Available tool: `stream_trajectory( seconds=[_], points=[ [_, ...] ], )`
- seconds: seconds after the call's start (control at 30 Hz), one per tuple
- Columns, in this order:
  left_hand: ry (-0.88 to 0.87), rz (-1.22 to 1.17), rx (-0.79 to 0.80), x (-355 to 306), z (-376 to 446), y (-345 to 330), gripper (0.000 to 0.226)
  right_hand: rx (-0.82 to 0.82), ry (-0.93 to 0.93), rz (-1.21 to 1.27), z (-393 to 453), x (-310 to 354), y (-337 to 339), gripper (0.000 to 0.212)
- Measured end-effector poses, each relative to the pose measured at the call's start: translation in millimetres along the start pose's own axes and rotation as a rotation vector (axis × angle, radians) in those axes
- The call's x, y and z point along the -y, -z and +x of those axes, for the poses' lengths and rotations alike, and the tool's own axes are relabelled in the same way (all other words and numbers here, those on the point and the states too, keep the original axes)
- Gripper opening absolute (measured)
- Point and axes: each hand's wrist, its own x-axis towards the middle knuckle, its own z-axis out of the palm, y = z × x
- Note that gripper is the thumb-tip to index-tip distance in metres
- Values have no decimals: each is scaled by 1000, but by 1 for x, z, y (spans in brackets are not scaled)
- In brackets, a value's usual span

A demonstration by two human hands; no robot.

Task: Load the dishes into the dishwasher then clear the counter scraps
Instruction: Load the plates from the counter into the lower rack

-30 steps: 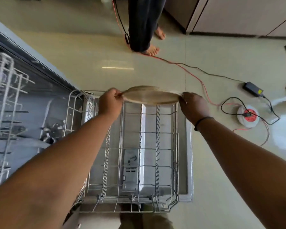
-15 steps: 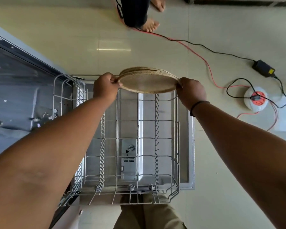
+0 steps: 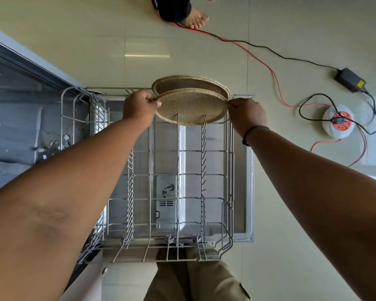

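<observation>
the fingers (image 3: 153, 101) of the left hand (image 3: 139, 106) were curled and pinching the left rim of the near plate (image 3: 190, 107), and the right hand (image 3: 246, 114) pinched the same plate at its right rim. a second speckled plate (image 3: 182, 82) stood just behind it, tilted the same way; whether either hand also touched that one could not be told. both plates were at the far end of the pulled-out lower rack (image 3: 230, 170), and two upright tines crossed the front of the near plate, so its lower edge seemed to be down among the wires.

a second before, the plates had been held as a flat stack above the rack's far edge. since then they had been tipped up on edge, lowered, and fanned apart into two. that suggested the first dishes were going into their slots, with the loading step only begun: the rest of the rack showed bare tines. the open dishwasher tub (image 3: 20, 127) lay to the left. another person's bare foot (image 3: 194, 18) and cables (image 3: 269, 68) lay on the floor (image 3: 74, 51) beyond.
</observation>
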Motion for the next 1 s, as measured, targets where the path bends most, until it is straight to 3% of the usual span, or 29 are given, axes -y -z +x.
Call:
stream_trajectory(
  seconds=[0.23, 0.43, 0.6, 0.73, 1.0],
  points=[
    [8, -115, 30, -16, -26, 2, 34, 72, 7, 74, -29, -8, -1, 46],
    [-18, 181, 276, 1, -110, 26, 42, 186, 48, 48, -92, -9, 4, 49],
    [-45, 409, 457, 22, -203, 63, 52, 365, 224, -143, -163, 3, 9, 57],
    [-79, 494, 370, 28, -283, 96, 51, 444, 410, -355, -223, 21, 20, 68],
    [32, 381, 137, 46, -433, 140, 61, 456, 938, -677, -328, 76, 47, 70]
  ],
)
